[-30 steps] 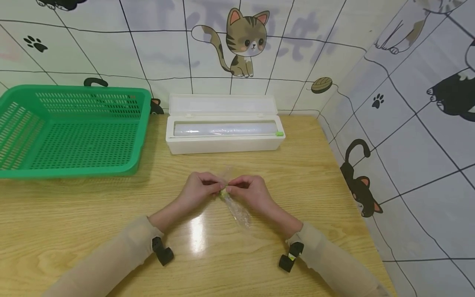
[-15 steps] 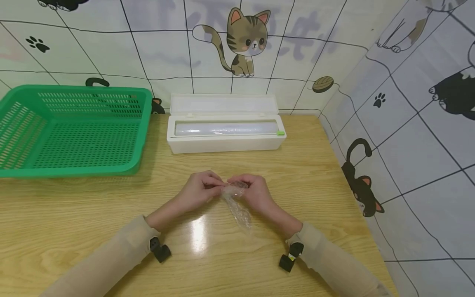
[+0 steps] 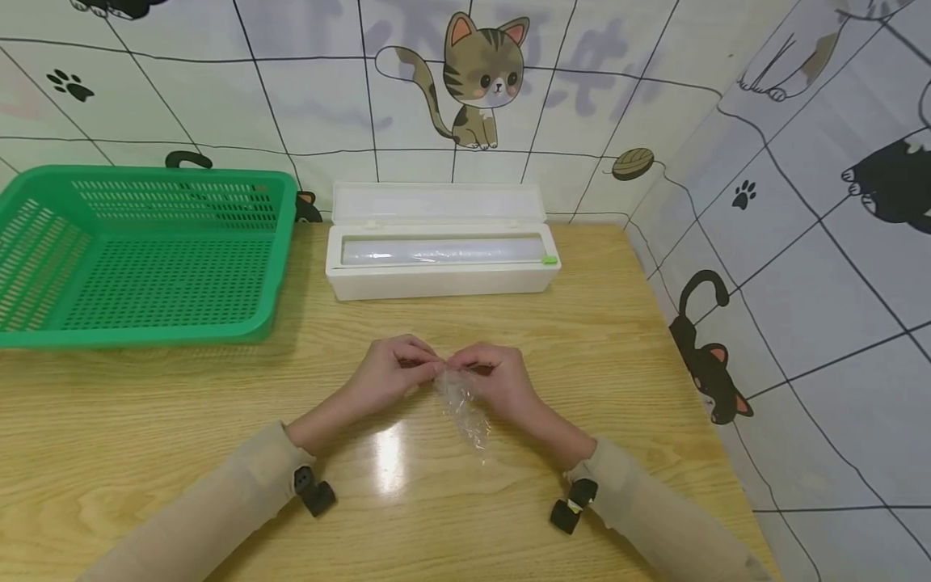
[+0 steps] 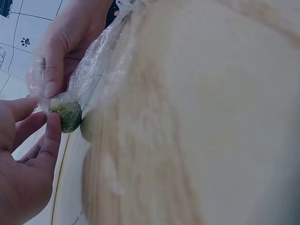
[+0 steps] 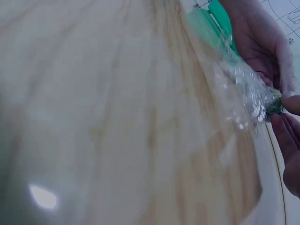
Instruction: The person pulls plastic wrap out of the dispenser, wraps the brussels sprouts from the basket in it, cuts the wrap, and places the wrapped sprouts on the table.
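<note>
Above the table in the head view, my left hand and right hand meet at the fingertips. Between them they pinch a crumpled piece of clear plastic wrap, whose loose end trails toward me. Inside the wrap is a small, roundish green piece, clearest in the left wrist view beside my left fingers. The right wrist view also shows this green piece, partly covered by fingers and film. Its exact kind cannot be told. In the head view it is hidden.
A white dispenser box with its lid up holds a roll of clear film at the back of the wooden table. A green perforated basket stands at the back left. Cat-patterned wall covering borders the table behind and right.
The yellow-green patch seen between my fingertips one second ago is now covered from above. A film flap that lay over my right fingers has shifted down. Both hands stay nearly in place.
</note>
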### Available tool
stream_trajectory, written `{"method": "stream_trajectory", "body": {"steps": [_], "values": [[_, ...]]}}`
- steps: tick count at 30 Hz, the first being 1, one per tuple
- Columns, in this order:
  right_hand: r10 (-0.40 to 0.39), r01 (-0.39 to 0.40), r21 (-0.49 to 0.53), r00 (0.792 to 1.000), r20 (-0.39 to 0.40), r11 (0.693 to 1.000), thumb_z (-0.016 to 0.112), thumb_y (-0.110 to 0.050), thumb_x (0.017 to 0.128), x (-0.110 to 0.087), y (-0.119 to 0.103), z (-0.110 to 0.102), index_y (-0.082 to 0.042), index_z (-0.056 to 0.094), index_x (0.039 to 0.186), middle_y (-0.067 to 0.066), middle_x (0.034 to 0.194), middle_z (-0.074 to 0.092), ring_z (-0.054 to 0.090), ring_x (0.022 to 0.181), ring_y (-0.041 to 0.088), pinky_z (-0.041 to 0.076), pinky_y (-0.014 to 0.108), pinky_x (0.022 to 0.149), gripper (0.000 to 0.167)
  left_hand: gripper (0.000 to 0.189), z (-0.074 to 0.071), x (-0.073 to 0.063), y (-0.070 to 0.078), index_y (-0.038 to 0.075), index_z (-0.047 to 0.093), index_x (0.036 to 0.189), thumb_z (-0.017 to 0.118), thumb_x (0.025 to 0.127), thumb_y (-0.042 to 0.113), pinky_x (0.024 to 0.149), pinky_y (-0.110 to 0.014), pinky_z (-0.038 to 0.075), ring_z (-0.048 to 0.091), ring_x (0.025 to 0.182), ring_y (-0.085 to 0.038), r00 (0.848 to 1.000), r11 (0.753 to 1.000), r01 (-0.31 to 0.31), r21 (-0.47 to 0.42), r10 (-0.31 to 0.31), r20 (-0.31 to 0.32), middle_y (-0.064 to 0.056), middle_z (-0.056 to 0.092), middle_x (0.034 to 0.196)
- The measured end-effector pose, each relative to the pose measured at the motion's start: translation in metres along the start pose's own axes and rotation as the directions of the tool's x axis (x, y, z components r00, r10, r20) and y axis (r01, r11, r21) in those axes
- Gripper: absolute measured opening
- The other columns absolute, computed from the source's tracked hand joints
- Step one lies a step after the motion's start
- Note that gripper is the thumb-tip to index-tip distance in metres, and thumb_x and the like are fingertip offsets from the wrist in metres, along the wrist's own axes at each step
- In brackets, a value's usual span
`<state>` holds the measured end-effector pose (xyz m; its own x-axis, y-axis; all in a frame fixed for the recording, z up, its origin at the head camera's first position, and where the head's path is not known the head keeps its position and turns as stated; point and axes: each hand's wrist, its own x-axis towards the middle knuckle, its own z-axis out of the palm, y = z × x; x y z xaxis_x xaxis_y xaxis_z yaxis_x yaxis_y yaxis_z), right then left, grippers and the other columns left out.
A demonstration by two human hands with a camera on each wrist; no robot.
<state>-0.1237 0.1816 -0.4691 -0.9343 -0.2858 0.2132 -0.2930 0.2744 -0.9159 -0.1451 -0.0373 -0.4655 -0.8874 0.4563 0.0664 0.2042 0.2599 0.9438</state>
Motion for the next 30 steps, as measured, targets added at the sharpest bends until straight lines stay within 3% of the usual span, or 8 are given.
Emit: {"method": "stream_trajectory", "body": {"steps": [5,13,21,30], "values": [[-0.077,0.078,-0.018,0.995,0.067,0.997,0.079,0.011,0.082,-0.002,0.005,-0.004,0.001,0.079,0.096,0.014,0.105,0.076,0.072,0.102,0.030,0.058,0.032,0.090,0.017,0.013,0.000,0.001,-0.002,0.005,0.081,0.098,0.084,0.085,0.009,0.081,-0.028,0.059,0.067,0.092,-0.019,1.000,1.000,0.010,0.002,-0.010,0.002,-0.004,0.072,0.100],[-0.142,0.151,-0.053,0.978,0.153,0.987,0.077,0.012,0.085,-0.003,0.007,-0.009,0.002,0.080,0.098,0.017,0.110,0.073,0.069,0.106,0.034,0.058,0.031,0.092,0.016,0.012,-0.001,0.003,-0.006,0.005,0.081,0.097,0.084,0.085,0.005,0.077,-0.028,0.059,0.066,0.085,-0.016,1.000,1.000,0.001,0.001,-0.001,0.010,-0.003,0.072,0.096],[-0.273,0.294,-0.097,0.945,0.180,0.951,0.082,0.013,0.078,-0.002,0.009,-0.011,0.000,0.080,0.086,0.017,0.105,0.073,0.070,0.099,0.034,0.059,0.030,0.085,0.016,0.013,-0.002,0.001,-0.004,0.008,0.081,0.096,0.085,0.084,0.007,0.077,-0.028,0.059,0.066,0.086,-0.018,0.999,0.999,0.022,-0.025,-0.021,0.047,-0.001,0.071,0.097],[-0.275,0.304,-0.147,0.943,0.187,0.941,0.084,0.010,0.077,-0.004,0.011,-0.010,-0.005,0.080,0.085,0.012,0.106,0.071,0.068,0.100,0.031,0.058,0.029,0.088,0.017,0.020,0.001,0.002,0.000,0.006,0.078,0.096,0.089,0.080,0.009,0.071,-0.026,0.057,0.064,0.080,-0.016,0.999,1.000,0.000,-0.009,0.001,0.051,-0.002,0.069,0.090]]}}
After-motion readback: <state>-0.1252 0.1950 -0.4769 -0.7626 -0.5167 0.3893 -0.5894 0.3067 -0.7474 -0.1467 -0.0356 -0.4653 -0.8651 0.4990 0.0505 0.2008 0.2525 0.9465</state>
